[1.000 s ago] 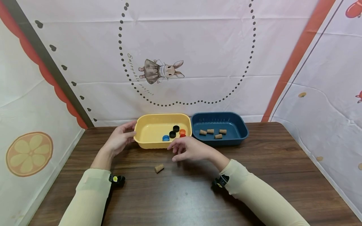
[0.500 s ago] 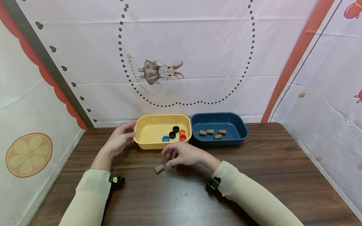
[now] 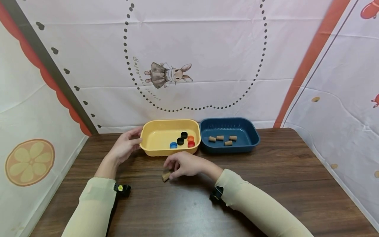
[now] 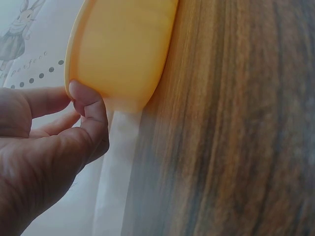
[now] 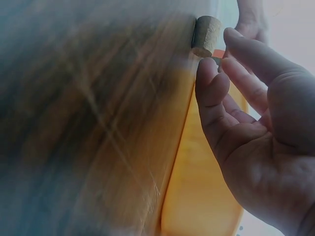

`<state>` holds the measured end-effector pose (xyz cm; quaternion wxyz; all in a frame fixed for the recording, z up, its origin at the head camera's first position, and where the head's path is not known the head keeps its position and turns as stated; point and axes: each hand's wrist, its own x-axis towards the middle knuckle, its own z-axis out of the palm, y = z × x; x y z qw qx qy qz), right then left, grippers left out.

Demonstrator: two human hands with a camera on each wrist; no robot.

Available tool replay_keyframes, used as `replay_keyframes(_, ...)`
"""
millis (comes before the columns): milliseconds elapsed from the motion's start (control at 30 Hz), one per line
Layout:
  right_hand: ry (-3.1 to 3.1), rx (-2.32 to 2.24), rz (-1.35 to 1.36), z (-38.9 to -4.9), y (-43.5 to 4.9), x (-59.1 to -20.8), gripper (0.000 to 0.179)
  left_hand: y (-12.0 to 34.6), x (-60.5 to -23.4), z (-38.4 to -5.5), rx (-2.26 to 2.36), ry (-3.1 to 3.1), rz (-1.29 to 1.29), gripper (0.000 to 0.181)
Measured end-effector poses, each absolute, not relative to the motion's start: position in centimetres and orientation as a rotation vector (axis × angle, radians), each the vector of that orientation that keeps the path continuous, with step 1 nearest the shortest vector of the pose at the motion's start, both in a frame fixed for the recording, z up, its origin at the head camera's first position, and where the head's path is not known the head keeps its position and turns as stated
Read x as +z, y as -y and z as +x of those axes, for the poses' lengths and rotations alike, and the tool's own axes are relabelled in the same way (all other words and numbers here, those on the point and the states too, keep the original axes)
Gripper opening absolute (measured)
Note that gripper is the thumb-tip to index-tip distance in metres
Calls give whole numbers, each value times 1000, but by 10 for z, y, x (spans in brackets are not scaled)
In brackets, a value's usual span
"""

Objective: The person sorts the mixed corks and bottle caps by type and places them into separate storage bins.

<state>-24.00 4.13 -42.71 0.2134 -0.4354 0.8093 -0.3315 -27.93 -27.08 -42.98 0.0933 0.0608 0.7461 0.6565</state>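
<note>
A cork [image 3: 166,177] lies on the brown wooden table, right at the fingertips of my right hand [image 3: 186,164]. In the right wrist view the cork [image 5: 206,36] stands just past the parted thumb and fingers, not enclosed by them. My left hand [image 3: 125,144] holds the left end of a yellow basin [image 3: 165,152]; the left wrist view shows thumb and finger pinching its rim [image 4: 71,54]. Inside the basin, toward its right side, sit two black caps [image 3: 180,141], a blue cap [image 3: 173,145], an orange cap [image 3: 190,138] and a red cap [image 3: 191,144].
A dark blue basin [image 3: 229,149] stands against the yellow one's right side, with several corks [image 3: 220,138] in it. Behind both hangs a printed white cloth [image 3: 207,65]. The wooden table [image 3: 189,204] extends in front of the basins.
My right hand has moved left and toward the front, from beside the yellow basin's front edge to the loose cork. My left hand has stayed on the basin.
</note>
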Motion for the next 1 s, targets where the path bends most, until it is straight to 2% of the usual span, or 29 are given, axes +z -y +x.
replay_keyframes(667,-2270,-718,-1282,-243,-22,-437,17,271,-430,-280,1949,-2216,183,60)
replay_keyframes(700,-2253,-738,-1263,-238,-23,-427,17,271,-430,-280,1948,-2217,184,60)
replay_keyframes(1000,-2247,-828,-1241,-236,-32,-423,16,270,-429,-279,1941,-2218,182,61)
